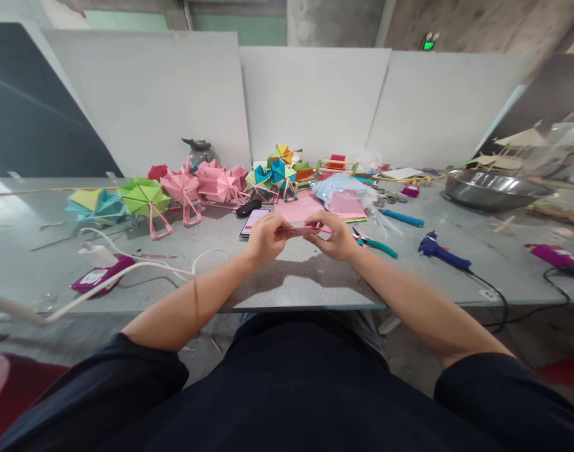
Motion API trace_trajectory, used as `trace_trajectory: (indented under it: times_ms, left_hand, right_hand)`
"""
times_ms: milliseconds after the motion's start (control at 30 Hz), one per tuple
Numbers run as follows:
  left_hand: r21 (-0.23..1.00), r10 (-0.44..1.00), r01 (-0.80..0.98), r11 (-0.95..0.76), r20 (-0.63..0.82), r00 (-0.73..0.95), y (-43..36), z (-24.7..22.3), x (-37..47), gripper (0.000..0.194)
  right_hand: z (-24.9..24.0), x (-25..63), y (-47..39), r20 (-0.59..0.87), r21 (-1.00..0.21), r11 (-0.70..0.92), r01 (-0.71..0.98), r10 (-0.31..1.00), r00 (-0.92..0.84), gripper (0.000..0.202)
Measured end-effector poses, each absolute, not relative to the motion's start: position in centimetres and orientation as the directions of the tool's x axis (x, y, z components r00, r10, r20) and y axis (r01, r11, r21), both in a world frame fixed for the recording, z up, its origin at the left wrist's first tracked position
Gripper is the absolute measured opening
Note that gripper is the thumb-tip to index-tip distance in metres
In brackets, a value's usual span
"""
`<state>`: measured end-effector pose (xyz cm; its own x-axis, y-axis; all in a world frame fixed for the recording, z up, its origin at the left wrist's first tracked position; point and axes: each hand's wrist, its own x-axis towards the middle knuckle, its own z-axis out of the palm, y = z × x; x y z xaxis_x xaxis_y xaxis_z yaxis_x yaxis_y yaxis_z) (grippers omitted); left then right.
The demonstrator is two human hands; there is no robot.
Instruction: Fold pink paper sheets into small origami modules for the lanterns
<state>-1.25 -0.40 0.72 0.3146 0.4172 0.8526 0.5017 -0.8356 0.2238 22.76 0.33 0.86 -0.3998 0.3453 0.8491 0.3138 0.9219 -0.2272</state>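
Between my two hands, just above the grey table [287, 285], is a thin strip of pink paper [298, 231]. My left hand [268, 237] pinches its left end. The fingers and thumb of my right hand [334, 236] close on its right end. A phone [255, 221] with a lit screen lies behind my left hand, beside a black mouse-shaped object [248, 208]. Sheets of pink paper [298, 207] are spread behind the strip. Teal-handled pliers [381, 245] lie to the right of my right hand.
Folded paper umbrella shapes [143, 196] stand at the back left. A blue glue gun [441, 250] and a steel bowl [496, 190] are on the right. White cable [145, 267] and a purple power strip [103, 274] lie at the left. White panels [315, 103] stand behind.
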Motion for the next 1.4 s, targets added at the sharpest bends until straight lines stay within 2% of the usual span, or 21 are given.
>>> trace_trajectory:
  times_ms: [100, 367, 433, 567, 667, 733, 900, 1200, 1400]
  left_hand:
    - [0.261, 0.439, 0.479, -0.838, 0.845, 0.307, -0.4, 0.5, -1.3, 0.013]
    - [0.244, 0.393, 0.379, -0.893, 0.833, 0.389, -0.8, 0.8, -1.3, 0.007]
    - [0.285, 0.396, 0.313, -0.906, 0.832, 0.388, -1.0, 0.9, -1.2, 0.006]
    - [0.441, 0.474, 0.179, -0.879, 0.778, 0.412, -1.4, 1.1, -0.9, 0.005]
    - [0.542, 0.528, 0.103, -0.834, 0.729, 0.436, -1.5, 1.3, -0.9, 0.013]
    - [0.567, 0.542, 0.086, -0.819, 0.717, 0.439, -1.4, 1.3, -0.9, 0.016]
    - [0.523, 0.52, 0.126, -0.843, 0.734, 0.437, -1.0, 1.2, -1.1, 0.015]
    - [0.36, 0.438, 0.256, -0.897, 0.798, 0.413, -0.5, 0.8, -1.2, 0.016]
    - [0.391, 0.502, 0.343, -0.854, 0.791, 0.35, -0.5, 0.9, -1.5, 0.019]
  right_hand:
    - [0.7, 22.7, 0.5, 0.821, -0.279, 0.907, 0.317, 0.396, -0.411, 0.015]
    - [0.1, 22.6, 0.9, 0.716, -0.554, 0.802, 0.223, 0.596, -0.364, 0.018]
    - [0.0, 22.5, 0.9, 0.708, -0.569, 0.796, 0.205, 0.602, -0.369, 0.016]
    - [0.0, 22.5, 1.0, 0.73, -0.542, 0.814, 0.209, 0.579, -0.363, 0.017]
    - [0.1, 22.7, 1.1, 0.747, -0.521, 0.829, 0.203, 0.558, -0.362, 0.022]
    - [0.2, 22.8, 1.2, 0.746, -0.519, 0.831, 0.198, 0.554, -0.368, 0.026]
    - [0.1, 22.9, 1.3, 0.731, -0.539, 0.822, 0.185, 0.565, -0.383, 0.033]
    - [-0.4, 22.4, 0.9, 0.75, -0.59, 0.805, 0.054, 0.572, -0.332, 0.048]
    - [-0.4, 22.3, 0.8, 0.764, -0.583, 0.812, 0.028, 0.56, -0.321, 0.038]
